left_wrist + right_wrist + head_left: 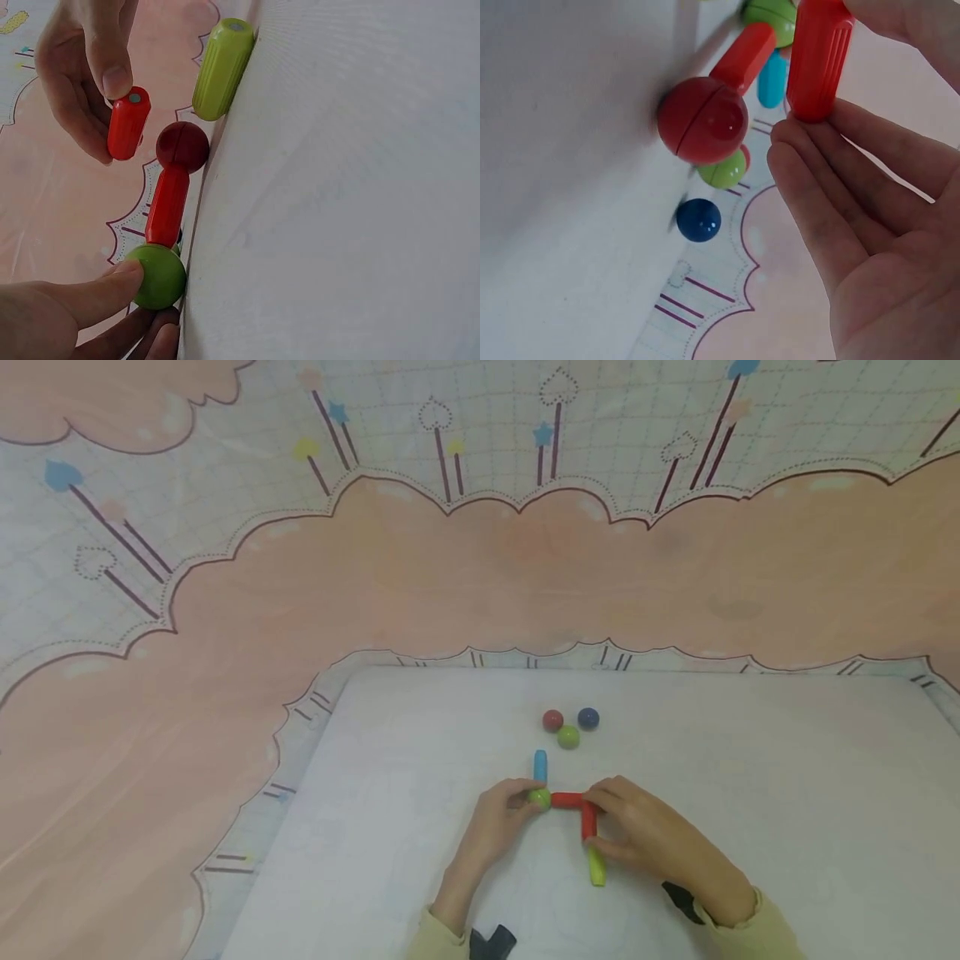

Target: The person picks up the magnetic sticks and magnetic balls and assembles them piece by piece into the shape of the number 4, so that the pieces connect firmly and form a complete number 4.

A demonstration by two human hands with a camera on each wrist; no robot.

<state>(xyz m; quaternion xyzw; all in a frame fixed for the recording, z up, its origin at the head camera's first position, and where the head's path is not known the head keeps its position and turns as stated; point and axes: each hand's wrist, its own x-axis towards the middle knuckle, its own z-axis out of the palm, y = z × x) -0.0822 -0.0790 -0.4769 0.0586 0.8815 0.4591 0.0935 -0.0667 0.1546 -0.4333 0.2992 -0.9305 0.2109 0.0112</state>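
My left hand (495, 820) pinches a green ball (159, 276) between thumb and fingers. From that ball a red rod (168, 206) runs to a dark red ball (703, 120), which is hidden behind my right hand (645, 831) in the head view. The fingertips and thumb of the right hand hold a second red rod (819, 64) by its ends, above the table and close to the dark red ball. A grey disc shows in one end of it. Beyond the green ball lies a blue rod (540, 765), its near end at the ball. A yellow-green rod (597, 868) lies nearest me.
Loose red (552, 720), green (568, 737) and blue (588, 718) balls sit together farther back on the white table (390, 760). A pink patterned cloth (525, 577) spreads behind and left of the tabletop. Dark straps (493, 942) show by the wrists.
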